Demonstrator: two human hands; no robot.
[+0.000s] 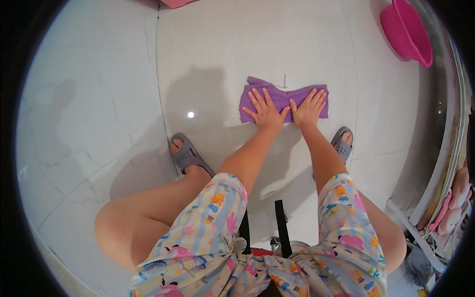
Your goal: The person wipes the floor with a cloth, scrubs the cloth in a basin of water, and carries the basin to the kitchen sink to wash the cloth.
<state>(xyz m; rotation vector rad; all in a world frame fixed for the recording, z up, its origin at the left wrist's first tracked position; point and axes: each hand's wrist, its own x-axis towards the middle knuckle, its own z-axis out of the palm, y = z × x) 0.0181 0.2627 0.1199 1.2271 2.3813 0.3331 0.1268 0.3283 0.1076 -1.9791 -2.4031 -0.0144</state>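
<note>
Spread on the pale tiled floor [256, 44] between my feet lies a purple cloth [282, 99], wider than it is deep, with a dip in its far edge. My left hand [266, 110] presses flat on its left part, fingers splayed. On the right part rests my right hand [308, 107], palm down, its fingers close together and the thumb apart. The two thumbs nearly meet near the cloth's middle. Neither hand grasps the cloth. A thin pale mark or strip [285, 81] shows on the floor just beyond the far edge.
A pink plastic basin [406, 33] stands at the far right. Grey slippers [187, 154] are on my feet, either side of the cloth. A marbled wall [92, 92] borders the left. Shelving with plush toys [451, 211] lines the right. Part of a pink object [178, 3] shows at the top.
</note>
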